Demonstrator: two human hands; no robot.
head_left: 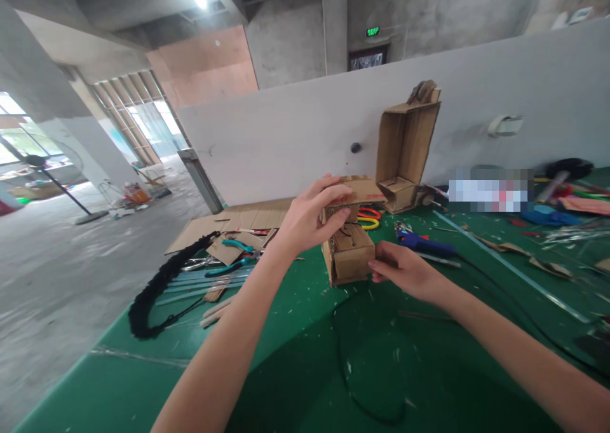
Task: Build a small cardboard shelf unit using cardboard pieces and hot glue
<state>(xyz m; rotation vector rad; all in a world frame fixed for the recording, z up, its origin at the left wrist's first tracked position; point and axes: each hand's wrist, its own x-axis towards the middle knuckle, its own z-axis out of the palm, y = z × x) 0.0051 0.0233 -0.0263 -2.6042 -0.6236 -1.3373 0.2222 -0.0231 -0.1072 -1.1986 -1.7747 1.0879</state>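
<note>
A small cardboard box (353,259) stands upright on the green tabletop, its flat top flap (365,190) raised over a gap in the middle. My left hand (317,213) grips the upper part, fingers over the flap and thumb below it. A dark cord or chain shows inside the gap, partly hidden by that thumb. At the lower right side, my right hand (405,271) has its fingers curled in and pressed together on the box's edge. Just behind the box lie scissors with red and yellow handles (369,218).
A taller open cardboard piece (403,144) stands behind, against the white partition (295,134). To the right lies a blue glue gun (429,245) with its cable. Teal-handled pliers (238,245), clear strips and a black fuzzy strand (143,306) lie at left.
</note>
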